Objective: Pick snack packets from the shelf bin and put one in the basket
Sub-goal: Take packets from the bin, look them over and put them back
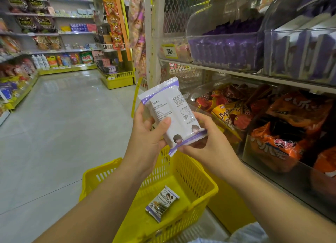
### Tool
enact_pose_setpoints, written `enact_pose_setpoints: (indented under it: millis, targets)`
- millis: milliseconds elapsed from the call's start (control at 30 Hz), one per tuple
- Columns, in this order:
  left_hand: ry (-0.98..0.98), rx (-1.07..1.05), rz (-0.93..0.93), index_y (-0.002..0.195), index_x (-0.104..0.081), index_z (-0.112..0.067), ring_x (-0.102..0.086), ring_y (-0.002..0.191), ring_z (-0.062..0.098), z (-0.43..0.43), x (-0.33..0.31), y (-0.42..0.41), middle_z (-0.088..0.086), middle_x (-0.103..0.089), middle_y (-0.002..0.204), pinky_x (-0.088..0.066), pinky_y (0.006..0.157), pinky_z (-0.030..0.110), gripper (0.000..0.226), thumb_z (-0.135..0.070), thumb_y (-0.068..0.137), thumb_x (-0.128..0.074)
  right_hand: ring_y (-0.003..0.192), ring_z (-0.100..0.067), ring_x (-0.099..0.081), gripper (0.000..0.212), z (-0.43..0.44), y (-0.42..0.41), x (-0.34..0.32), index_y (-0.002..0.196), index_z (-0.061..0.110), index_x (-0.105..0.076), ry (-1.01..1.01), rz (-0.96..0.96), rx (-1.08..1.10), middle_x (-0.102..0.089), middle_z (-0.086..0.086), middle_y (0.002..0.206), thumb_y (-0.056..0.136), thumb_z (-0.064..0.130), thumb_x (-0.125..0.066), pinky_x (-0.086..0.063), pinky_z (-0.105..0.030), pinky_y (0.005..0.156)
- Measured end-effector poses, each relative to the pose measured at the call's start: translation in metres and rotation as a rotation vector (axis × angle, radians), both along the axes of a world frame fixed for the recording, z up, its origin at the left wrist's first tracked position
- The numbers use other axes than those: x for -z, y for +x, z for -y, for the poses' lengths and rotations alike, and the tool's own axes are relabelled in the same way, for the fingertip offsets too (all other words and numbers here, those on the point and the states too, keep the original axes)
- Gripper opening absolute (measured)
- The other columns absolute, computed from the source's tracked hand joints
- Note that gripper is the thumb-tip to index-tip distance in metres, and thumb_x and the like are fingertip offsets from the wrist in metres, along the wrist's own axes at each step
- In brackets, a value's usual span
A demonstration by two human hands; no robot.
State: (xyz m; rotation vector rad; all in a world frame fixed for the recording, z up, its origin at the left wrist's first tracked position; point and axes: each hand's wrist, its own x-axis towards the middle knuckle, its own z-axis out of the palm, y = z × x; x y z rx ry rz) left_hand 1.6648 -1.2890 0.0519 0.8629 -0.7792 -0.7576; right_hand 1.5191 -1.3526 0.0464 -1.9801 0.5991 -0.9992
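One view on record: head-worn, wide-angle, facing forward and down. It stands above the yellow basket (94,171), which lies low and central in frame, near the lens. Left hand (145,133) and right hand (211,144), holding a snack packet (169,111), sit closer still, directly above the basket. Shelf bins (227,48) rise just right of the basket; the aisle floor (63,115) recedes left and beyond it.

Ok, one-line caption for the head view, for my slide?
Left hand and right hand hold a snack packet above a yellow basket already holding another packet.
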Motion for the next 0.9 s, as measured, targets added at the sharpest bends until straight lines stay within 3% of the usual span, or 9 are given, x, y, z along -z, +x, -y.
enact_pose_setpoints:
  millis: [100, 200, 267, 333, 433, 500, 600, 733, 900]
  targets:
    - [0.033, 0.065, -0.032, 0.112, -0.051, -0.049, -0.071, 0.101, 0.016, -0.002, -0.003, 0.008, -0.001, -0.072, 0.114, -0.059, 0.063, 0.035, 0.05, -0.003, 0.092, -0.055, 0.095, 0.007, -0.063, 0.075, 0.004, -0.003, -0.003, 0.13, 0.026, -0.047, 0.065, -0.027, -0.064, -0.065, 0.021, 0.106, 0.067, 0.014, -0.085, -0.049, -0.008, 0.073]
    - [0.084, 0.174, -0.095, 0.12, -0.054, -0.04, -0.069, 0.105, 0.025, -0.004, -0.002, 0.018, 0.008, -0.069, 0.122, -0.061, 0.069, 0.044, 0.046, -0.003, 0.093, -0.051, 0.094, -0.011, -0.07, 0.059, 0.007, -0.005, -0.009, 0.126, 0.022, -0.055, 0.312, 0.066, -0.202, -0.073, 0.003, 0.105, 0.07, 0.031, -0.074, -0.057, -0.023, 0.075]
    - [0.129, 0.261, -0.084, 0.125, -0.054, -0.036, -0.066, 0.112, 0.03, -0.005, 0.0, 0.017, 0.009, -0.067, 0.125, -0.059, 0.081, 0.051, 0.047, -0.008, 0.086, -0.056, 0.098, -0.018, -0.07, 0.047, 0.009, -0.006, -0.008, 0.122, 0.021, -0.059, 0.428, 0.11, -0.269, -0.073, -0.001, 0.107, 0.077, 0.034, -0.063, -0.058, -0.033, 0.082]
    - [0.15, 0.323, -0.062, 0.124, -0.055, -0.035, -0.065, 0.113, 0.029, -0.004, 0.004, 0.014, 0.009, -0.068, 0.124, -0.059, 0.082, 0.05, 0.05, -0.011, 0.081, -0.059, 0.105, -0.021, -0.068, 0.041, 0.01, -0.005, -0.006, 0.121, 0.02, -0.061, 0.493, 0.124, -0.324, -0.072, -0.003, 0.113, 0.083, 0.033, -0.059, -0.056, -0.041, 0.088]
    - [0.191, 0.244, 0.122, 0.121, -0.059, -0.037, -0.068, 0.107, 0.016, -0.001, 0.012, 0.01, -0.003, -0.071, 0.117, -0.059, 0.073, 0.035, 0.04, -0.009, 0.094, -0.053, 0.104, -0.019, -0.069, 0.032, 0.009, -0.003, -0.003, 0.12, 0.02, -0.063, 0.449, 0.103, -0.31, -0.072, -0.002, 0.113, 0.089, 0.025, -0.058, -0.058, -0.038, 0.083]
    - [0.221, 0.178, 0.267, 0.109, -0.064, -0.049, -0.067, 0.107, 0.008, 0.001, 0.014, 0.007, -0.015, -0.071, 0.112, -0.058, 0.078, 0.032, 0.044, -0.01, 0.1, -0.047, 0.098, -0.017, -0.07, 0.028, 0.009, -0.003, -0.002, 0.12, 0.019, -0.063, 0.397, 0.084, -0.283, -0.073, -0.003, 0.109, 0.093, 0.015, -0.056, -0.059, -0.029, 0.072]
    - [0.244, 0.221, 0.366, 0.094, -0.063, -0.065, -0.067, 0.107, 0.007, 0.003, 0.013, 0.001, -0.022, -0.07, 0.111, -0.058, 0.082, 0.031, 0.047, -0.019, 0.088, -0.058, 0.096, -0.016, -0.071, 0.032, 0.01, -0.005, -0.002, 0.125, 0.018, -0.06, 0.378, 0.077, -0.272, -0.073, -0.002, 0.11, 0.095, 0.012, -0.053, -0.057, -0.024, 0.069]
    - [0.216, 0.226, 0.426, 0.118, -0.05, -0.053, -0.07, 0.102, 0.01, 0.004, 0.017, -0.003, -0.02, -0.07, 0.109, -0.056, 0.073, 0.021, 0.068, -0.005, 0.071, -0.061, 0.099, -0.02, -0.07, 0.033, 0.01, -0.008, -0.005, 0.127, 0.02, -0.058, 0.396, 0.081, -0.29, -0.072, -0.004, 0.112, 0.097, 0.011, -0.049, -0.058, -0.03, 0.077]
    - [0.258, 0.146, 0.406, 0.146, -0.036, -0.031, -0.071, 0.1, 0.018, 0.004, 0.02, -0.01, 0.001, -0.067, 0.121, -0.06, 0.076, 0.034, 0.083, -0.001, 0.073, -0.061, 0.103, -0.024, -0.068, 0.037, 0.006, -0.003, -0.003, 0.132, 0.026, -0.054, 0.416, 0.052, -0.284, -0.067, -0.006, 0.12, 0.097, 0.015, -0.049, -0.054, -0.045, 0.091]
